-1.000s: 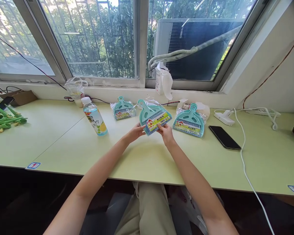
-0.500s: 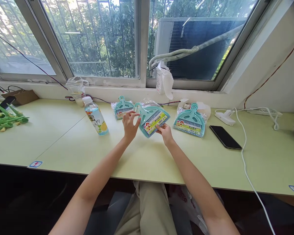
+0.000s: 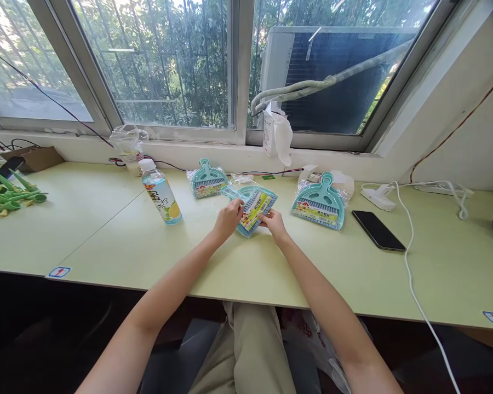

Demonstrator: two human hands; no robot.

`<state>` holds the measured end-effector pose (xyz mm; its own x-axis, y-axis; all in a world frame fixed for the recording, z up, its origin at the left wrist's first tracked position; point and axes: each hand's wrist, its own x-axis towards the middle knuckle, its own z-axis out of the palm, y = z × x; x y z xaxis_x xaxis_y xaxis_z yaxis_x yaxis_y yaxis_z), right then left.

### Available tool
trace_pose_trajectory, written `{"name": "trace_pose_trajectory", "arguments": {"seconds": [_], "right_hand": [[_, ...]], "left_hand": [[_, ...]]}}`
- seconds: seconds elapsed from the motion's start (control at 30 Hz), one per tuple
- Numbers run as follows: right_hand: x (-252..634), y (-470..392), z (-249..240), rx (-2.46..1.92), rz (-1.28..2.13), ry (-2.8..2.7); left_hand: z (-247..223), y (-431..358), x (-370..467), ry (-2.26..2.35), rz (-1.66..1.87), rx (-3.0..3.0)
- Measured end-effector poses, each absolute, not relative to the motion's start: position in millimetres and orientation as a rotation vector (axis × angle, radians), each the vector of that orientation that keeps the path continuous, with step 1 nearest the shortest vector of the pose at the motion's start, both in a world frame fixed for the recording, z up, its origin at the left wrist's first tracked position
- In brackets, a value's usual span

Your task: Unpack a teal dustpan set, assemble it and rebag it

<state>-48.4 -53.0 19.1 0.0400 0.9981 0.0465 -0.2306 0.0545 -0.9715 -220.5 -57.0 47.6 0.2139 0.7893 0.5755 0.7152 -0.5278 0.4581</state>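
Observation:
A teal mini dustpan and brush set [image 3: 258,208] with a yellow-green label is held tilted above the table, its handle pointing to the upper left. My right hand [image 3: 273,225] grips its lower right edge between thumb and fingers. On the other side, my left hand [image 3: 228,220] is closed on the set's left part, with fingertips near the label. Behind it to the left lies a similar bagged set [image 3: 207,179]. Another bagged set [image 3: 320,202] rests to the right of my right hand.
A drink bottle [image 3: 160,191] stands left of my hands. To the right are a black phone [image 3: 378,230], a white charger [image 3: 378,197] and its cable. Green plant-like pieces [image 3: 12,197] lie far left. Crumpled clear plastic [image 3: 241,178] sits near the wall below the window.
My left hand has moved from beside the handle down and right onto the label area, its fingers closing. The set has shifted slightly left and turned; my right hand keeps its grip.

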Motion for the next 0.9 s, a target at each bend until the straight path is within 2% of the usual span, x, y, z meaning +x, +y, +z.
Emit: {"name": "trace_pose_trajectory", "arguments": {"seconds": [0.23, 0.5, 0.9], "right_hand": [[-47.4, -54.0, 19.4, -1.026, 1.24, -1.002], [-44.4, -54.3, 21.4, -1.013, 1.231, -0.909], [-50.3, -59.0, 24.2, -0.997, 1.38, -1.065]], "left_hand": [[48.7, -58.6, -220.7, 1.397, 0.89, 2.669], [46.8, -56.2, -222.4, 1.448, 0.908, 2.711], [44.8, -64.3, -215.5, 1.444, 0.881, 2.725]]}}
